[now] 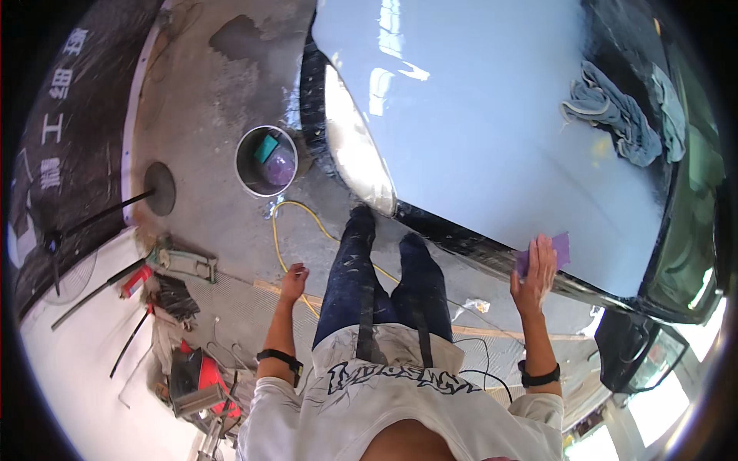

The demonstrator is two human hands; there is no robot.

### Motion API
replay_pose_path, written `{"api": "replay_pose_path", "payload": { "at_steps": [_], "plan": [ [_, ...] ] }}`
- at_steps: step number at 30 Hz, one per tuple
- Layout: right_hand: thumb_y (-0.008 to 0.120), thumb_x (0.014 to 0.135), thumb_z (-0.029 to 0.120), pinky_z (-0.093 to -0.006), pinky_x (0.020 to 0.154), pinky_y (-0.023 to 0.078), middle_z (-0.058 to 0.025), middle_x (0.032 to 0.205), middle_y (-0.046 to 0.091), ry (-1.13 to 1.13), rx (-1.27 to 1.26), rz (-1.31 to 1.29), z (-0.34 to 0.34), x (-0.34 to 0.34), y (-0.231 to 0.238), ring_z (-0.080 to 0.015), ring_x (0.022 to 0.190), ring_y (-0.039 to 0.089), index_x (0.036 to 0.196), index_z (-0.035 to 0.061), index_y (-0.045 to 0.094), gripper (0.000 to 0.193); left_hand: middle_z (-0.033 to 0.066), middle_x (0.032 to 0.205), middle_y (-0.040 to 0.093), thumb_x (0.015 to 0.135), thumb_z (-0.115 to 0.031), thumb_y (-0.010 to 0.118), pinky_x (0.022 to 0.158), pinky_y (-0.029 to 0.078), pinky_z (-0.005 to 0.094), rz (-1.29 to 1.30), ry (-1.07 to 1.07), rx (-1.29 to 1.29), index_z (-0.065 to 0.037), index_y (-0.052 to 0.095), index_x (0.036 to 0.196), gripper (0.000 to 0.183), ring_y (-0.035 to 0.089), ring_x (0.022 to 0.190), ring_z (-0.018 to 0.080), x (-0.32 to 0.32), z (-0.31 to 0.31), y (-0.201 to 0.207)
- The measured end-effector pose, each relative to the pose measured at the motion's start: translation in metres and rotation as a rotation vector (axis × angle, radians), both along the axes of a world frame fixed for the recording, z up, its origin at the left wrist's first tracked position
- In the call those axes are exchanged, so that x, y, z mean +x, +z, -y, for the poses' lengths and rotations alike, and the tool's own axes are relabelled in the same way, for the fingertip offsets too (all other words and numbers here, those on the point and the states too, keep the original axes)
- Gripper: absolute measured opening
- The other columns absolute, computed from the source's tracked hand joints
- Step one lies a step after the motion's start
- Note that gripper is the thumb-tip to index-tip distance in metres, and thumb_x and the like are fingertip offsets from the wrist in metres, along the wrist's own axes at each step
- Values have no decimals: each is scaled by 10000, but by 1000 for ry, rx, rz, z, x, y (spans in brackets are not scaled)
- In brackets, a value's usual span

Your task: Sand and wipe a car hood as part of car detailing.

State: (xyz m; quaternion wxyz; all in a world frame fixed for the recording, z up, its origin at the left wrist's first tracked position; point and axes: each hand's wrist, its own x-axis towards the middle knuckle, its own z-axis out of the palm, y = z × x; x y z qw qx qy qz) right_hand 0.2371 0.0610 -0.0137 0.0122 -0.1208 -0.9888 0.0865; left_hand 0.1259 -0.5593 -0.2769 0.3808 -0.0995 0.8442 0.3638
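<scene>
- Right hand (533,278) presses a purple rectangular sanding sheet (555,250) flat on the pale blue glossy car bonnet (477,123), at its near edge.
- Left hand (293,281) hangs loosely curled, holding nothing, over bare concrete floor (207,100).
- Round grey bucket (266,161) stands just beside the bumper.

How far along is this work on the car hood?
Done: the hood is wet and glossy across most of its face, and a bucket stands ready on the floor. In hand: the right hand presses a purple pad onto the hood's near edge; the left hand hangs free. Left: the grey rags lie on the far side, so wiping down seems still to come.
</scene>
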Motion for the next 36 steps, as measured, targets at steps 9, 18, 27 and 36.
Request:
{"api": "replay_pose_path", "payload": {
  "at_steps": [9,18,27,36],
  "plan": [
    [702,799,26,-377,995,514,-149,1351,605,-287,-367,-249,-51,-45,120,-272,1126,650,1386,2,606,595,194,1188,733,985,-201,703,924,573,388,-142,40,8,7,605,1325,411,723,1085,295,30,-50,73],
    [758,931,135,-341,1010,494,-65,1181,660,-175,-1277,-603,-35,-151,132,-152,1107,616,1361,15,572,484,120,1521,527,927,-164,800,1081,484,387,50,60,1272,-30,412,1552,748,550,1338,216,-109,-412,311],
    [823,718,725,-754,1171,126,-261,1715,122,-406,-271,-474,-189,-208,106,-578,1542,83,1664,196,234,1233,42,1097,712,931,-133,790,879,506,276,-498,260,863,-1,653,1205,334,650,966,119,-137,-408,364],
    [749,641,847,-856,1098,131,-178,1650,316,-585,-169,-65,-192,-252,79,-617,1522,63,1500,318,558,1027,86,1173,708,932,-30,725,920,548,347,-691,773,308,40,656,1276,358,685,1007,195,-41,-155,322]
  ]
}}
